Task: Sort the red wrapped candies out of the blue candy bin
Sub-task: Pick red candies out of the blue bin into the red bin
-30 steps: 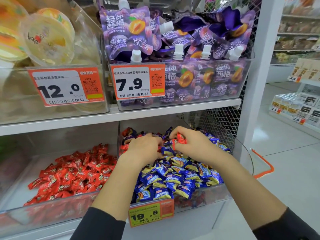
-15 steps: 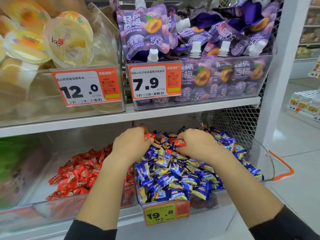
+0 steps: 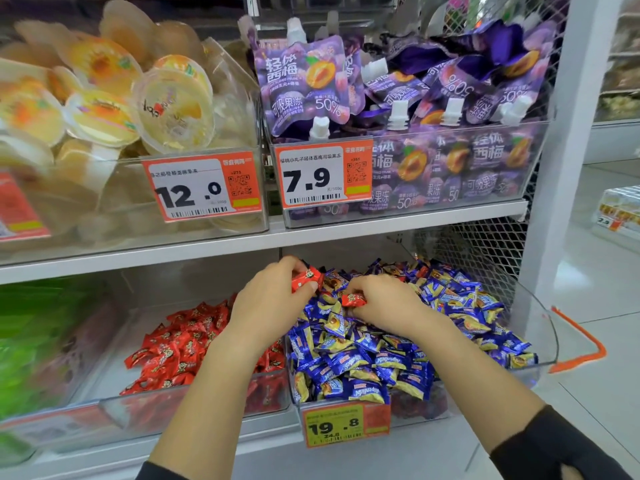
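Two hands over the clear plastic blue candy bin — the left hand pinches one crinkly red wrapped candy, the right hand grips another red candy above the heaped, glossy blue-and-yellow pillow-shaped candies.

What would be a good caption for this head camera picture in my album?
Left hand and right hand each pinch a red candy over the blue candy bin.

upper shelf overhangs blue candy bin rear edge; access open from front edge; mesh panel blocks right side.
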`<control>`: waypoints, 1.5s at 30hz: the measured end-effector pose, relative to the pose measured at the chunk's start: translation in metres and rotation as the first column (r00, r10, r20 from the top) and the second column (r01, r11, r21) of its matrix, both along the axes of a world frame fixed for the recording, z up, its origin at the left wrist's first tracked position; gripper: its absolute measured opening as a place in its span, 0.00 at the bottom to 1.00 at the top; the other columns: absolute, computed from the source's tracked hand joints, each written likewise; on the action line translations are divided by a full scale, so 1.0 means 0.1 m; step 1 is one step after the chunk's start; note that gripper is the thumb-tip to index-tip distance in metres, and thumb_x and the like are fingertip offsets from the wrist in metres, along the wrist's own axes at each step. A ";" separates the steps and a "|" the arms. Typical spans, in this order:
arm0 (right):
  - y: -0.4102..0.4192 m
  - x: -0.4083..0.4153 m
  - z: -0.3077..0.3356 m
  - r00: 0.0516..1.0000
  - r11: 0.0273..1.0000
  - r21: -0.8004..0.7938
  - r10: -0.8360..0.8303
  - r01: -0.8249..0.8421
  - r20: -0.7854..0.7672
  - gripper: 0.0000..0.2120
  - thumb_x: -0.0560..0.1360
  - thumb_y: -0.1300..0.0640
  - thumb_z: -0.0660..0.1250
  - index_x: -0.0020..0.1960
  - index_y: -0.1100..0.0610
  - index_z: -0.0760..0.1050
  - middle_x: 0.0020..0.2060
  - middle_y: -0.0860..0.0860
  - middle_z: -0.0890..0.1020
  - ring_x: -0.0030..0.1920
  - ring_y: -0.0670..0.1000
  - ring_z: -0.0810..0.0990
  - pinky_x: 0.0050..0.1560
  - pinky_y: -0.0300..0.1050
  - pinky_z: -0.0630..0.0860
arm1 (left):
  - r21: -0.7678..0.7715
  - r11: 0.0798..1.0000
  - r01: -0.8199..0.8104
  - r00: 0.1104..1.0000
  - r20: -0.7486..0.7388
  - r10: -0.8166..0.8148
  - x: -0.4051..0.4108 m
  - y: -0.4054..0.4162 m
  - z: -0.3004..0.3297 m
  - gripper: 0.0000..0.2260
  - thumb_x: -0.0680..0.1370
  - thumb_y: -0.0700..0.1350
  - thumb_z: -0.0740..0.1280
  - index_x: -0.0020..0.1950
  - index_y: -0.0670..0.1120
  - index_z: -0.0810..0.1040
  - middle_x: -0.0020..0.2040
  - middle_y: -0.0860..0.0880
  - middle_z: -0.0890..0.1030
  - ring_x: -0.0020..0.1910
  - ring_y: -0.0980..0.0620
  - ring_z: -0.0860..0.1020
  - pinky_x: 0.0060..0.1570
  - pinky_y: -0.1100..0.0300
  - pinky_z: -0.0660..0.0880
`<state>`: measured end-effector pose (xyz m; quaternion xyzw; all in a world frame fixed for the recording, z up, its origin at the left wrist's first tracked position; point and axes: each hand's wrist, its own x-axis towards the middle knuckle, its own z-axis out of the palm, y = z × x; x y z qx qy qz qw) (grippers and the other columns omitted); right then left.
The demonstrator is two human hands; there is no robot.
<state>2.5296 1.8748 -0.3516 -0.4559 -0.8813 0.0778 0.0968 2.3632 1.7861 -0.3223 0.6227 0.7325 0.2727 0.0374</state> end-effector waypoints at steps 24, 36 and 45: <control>-0.70 -1.04 0.55 0.879 0.945 -0.175 0.177 -0.278 -0.443 0.07 0.73 0.50 0.71 0.38 0.48 0.75 0.34 0.46 0.78 0.38 0.47 0.76 0.40 0.45 0.71 | 0.058 0.984 -0.168 0.839 0.532 0.112 -1.14 -0.59 -0.20 0.03 0.75 0.48 0.71 0.46 0.51 0.81 0.43 0.51 0.81 0.41 0.55 0.77 0.40 0.63 0.70; -0.56 -1.09 0.36 0.951 0.963 -0.066 0.244 -0.260 -0.191 0.15 0.76 0.43 0.65 0.60 0.48 0.76 0.58 0.44 0.80 0.60 0.47 0.76 0.58 0.43 0.71 | 0.110 0.947 -0.301 0.708 0.692 0.145 -1.36 -0.59 -0.21 0.09 0.77 0.41 0.68 0.57 0.47 0.81 0.55 0.45 0.82 0.50 0.53 0.77 0.50 0.62 0.71; -0.38 0.04 0.22 0.969 0.994 0.095 0.067 -0.045 -0.237 0.08 0.78 0.47 0.62 0.51 0.45 0.79 0.45 0.40 0.80 0.51 0.44 0.77 0.48 0.44 0.72 | -0.178 0.984 0.033 0.868 0.492 0.060 -0.50 -0.20 -0.26 0.30 0.78 0.60 0.62 0.74 0.44 0.65 0.69 0.48 0.73 0.65 0.50 0.72 0.61 0.58 0.68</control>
